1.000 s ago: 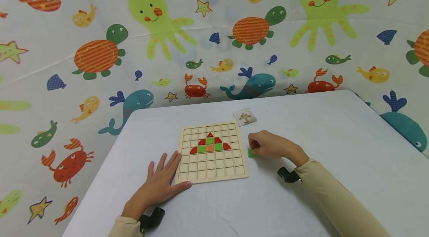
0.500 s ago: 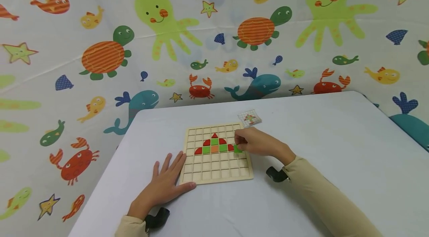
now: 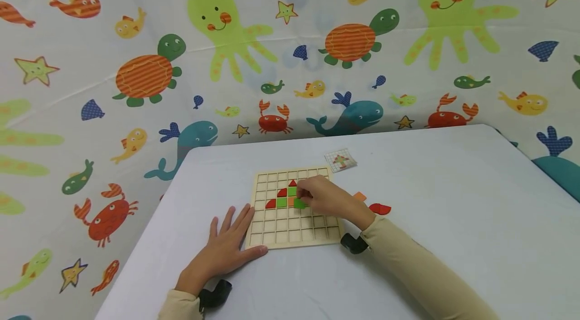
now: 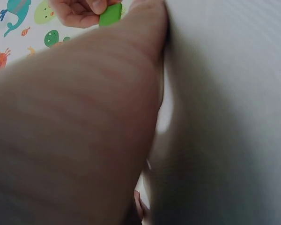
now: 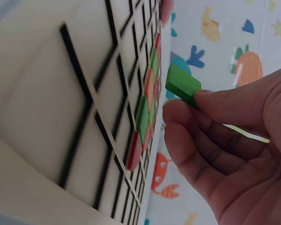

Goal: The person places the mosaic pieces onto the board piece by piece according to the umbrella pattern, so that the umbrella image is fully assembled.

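Note:
My right hand (image 3: 326, 198) pinches a green square tile (image 5: 182, 83) between thumb and fingers, held above the wooden grid board (image 3: 290, 237). In the right wrist view the tile is raised off the board. Set in the grid are a red triangle (image 3: 293, 183), red rounded pieces (image 3: 270, 204), green squares (image 3: 281, 202) and an orange square (image 3: 291, 201); my right hand hides some of them in the head view. My left hand (image 3: 226, 244) lies flat with spread fingers at the board's left edge, its thumb by the near corner.
Right of the board, partly behind my right forearm, lie an orange tile (image 3: 360, 196) and red pieces (image 3: 379, 209). A small pattern card (image 3: 341, 160) lies beyond the board's far right corner. A cloth printed with sea animals (image 3: 272, 73) hangs behind the white table (image 3: 444, 184).
My right hand has carried the green tile left from the table onto the space over the board's middle. Orange and red pieces have come into view behind it. My left hand stays put.

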Demonstrator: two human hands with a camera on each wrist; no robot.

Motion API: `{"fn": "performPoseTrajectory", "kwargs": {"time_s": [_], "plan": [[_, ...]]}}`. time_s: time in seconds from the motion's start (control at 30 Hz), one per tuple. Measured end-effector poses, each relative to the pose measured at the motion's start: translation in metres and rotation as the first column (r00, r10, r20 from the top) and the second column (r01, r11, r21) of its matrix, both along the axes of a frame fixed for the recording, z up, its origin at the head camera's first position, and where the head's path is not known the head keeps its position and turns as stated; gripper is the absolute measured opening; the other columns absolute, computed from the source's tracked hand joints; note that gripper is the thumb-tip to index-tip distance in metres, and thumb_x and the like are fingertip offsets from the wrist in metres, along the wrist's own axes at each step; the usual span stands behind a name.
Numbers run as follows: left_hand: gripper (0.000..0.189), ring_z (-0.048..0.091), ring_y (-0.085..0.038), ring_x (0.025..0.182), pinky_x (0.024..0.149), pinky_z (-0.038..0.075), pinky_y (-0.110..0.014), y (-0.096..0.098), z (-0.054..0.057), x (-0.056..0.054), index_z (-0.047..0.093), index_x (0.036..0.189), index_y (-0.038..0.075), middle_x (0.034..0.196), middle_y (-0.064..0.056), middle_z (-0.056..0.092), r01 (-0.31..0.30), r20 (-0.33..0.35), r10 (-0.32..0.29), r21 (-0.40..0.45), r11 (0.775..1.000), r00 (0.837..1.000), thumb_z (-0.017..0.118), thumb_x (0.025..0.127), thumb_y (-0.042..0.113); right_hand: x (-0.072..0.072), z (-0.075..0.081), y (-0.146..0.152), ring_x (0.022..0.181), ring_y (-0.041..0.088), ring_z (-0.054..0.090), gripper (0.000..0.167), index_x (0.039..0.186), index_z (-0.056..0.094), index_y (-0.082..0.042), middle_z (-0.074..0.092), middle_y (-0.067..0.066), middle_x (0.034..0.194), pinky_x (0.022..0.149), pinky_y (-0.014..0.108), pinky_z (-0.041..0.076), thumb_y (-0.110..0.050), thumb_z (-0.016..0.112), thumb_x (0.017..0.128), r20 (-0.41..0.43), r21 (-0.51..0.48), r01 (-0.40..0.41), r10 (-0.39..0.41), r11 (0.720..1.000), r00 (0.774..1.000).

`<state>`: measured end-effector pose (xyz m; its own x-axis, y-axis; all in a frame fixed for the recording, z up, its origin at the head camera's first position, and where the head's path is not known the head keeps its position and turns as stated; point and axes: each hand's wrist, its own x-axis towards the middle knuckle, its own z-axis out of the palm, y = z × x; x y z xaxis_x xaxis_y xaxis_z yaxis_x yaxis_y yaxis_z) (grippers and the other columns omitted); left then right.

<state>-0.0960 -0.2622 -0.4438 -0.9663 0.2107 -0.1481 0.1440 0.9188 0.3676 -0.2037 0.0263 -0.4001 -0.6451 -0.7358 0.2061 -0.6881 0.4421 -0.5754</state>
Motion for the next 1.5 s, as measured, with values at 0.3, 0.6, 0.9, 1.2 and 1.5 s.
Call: {"fn": "performPoseTrajectory", "kwargs": {"time_s": [0.3, 0.6, 0.9, 1.2, 1.5], "plan": [[0.111, -0.002, -0.046, 0.162, 0.120, -0.010, -0.074, -0.002, 0.003, 0.001, 0.025, 0.172, 0.011, 0.178, -0.011, 0.016, -0.003, 0.002, 0.003, -0.004, 1.000, 1.000, 0.067, 0.091, 0.075, 0.006, -0.012, -0.015, 0.077, 0.014, 0.057, 0.013, 0.095, 0.073, -0.004, 0.068, 0.000, 0.086, 0.072, 0.024, 0.052, 0.009, 0.071, 0.097, -0.041, 0.004, 0.010, -0.010, 1.000, 0.999], [0.111, -0.001, -0.046, 0.162, 0.121, -0.010, -0.073, -0.003, 0.004, -0.001, 0.025, 0.171, 0.010, 0.178, -0.012, 0.016, 0.007, -0.017, -0.007, -0.004, 1.000, 1.000, 0.067, 0.092, 0.074, 0.010, -0.014, -0.020, 0.078, 0.014, 0.057, 0.012, 0.095, 0.072, -0.005, 0.065, -0.002, 0.084, 0.072, 0.026, 0.052, 0.006, 0.071, 0.099, -0.063, 0.017, 0.027, -0.026, 1.000, 0.998], [0.111, -0.002, -0.046, 0.162, 0.120, -0.010, -0.074, -0.003, 0.005, -0.001, 0.025, 0.171, 0.009, 0.178, -0.011, 0.016, 0.009, -0.017, -0.009, -0.006, 1.000, 1.000, 0.067, 0.092, 0.074, 0.014, -0.014, -0.024, 0.082, 0.016, 0.056, 0.011, 0.096, 0.069, -0.007, 0.061, -0.002, 0.086, 0.078, 0.030, 0.052, 0.003, 0.071, 0.100, -0.090, 0.084, 0.040, -0.032, 0.996, 0.995], [0.110, -0.001, -0.047, 0.162, 0.120, -0.010, -0.074, -0.002, 0.002, -0.001, 0.025, 0.171, 0.010, 0.178, -0.012, 0.016, 0.012, -0.012, -0.012, 0.000, 1.000, 1.000, 0.067, 0.092, 0.074, 0.019, -0.017, -0.023, 0.090, 0.017, 0.056, 0.010, 0.111, 0.074, -0.003, 0.059, 0.004, 0.103, 0.080, 0.029, 0.054, -0.005, 0.075, 0.101, -0.055, 0.178, 0.095, -0.086, 0.979, 0.995], [0.110, -0.002, -0.046, 0.162, 0.120, -0.010, -0.074, 0.000, 0.002, 0.001, 0.026, 0.171, 0.010, 0.178, -0.012, 0.017, 0.009, -0.001, -0.009, -0.002, 1.000, 1.000, 0.067, 0.092, 0.074, 0.021, -0.016, -0.021, 0.092, 0.017, 0.057, 0.011, 0.112, 0.075, -0.003, 0.060, 0.003, 0.102, 0.082, 0.031, 0.054, -0.005, 0.075, 0.101, -0.028, 0.200, 0.084, -0.080, 0.976, 0.996]]}}
